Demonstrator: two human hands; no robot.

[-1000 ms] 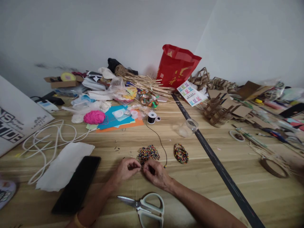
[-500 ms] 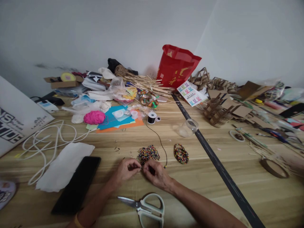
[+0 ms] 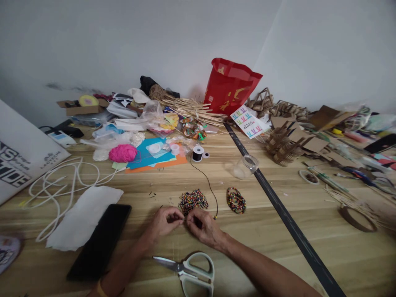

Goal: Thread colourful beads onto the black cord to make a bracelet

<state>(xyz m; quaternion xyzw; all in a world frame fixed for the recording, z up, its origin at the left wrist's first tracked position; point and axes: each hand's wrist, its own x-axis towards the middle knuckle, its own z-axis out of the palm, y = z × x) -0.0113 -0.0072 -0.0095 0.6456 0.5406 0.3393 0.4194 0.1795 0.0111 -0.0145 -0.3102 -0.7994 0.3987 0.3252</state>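
both hands [image 3: 185, 222] pinched together on the black cord [image 3: 208, 184] just below the bead pile [image 3: 193, 199], mid-threading, next needs another bead

A single head-worn camera looks forward and down, close over a wooden table [image 3: 278, 247], toward a white wall [image 3: 123, 41].

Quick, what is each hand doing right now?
Left hand: fingers pinched shut beside the bead pile; what they hold is too small to tell.
Right hand: pinched shut against the left, likewise.
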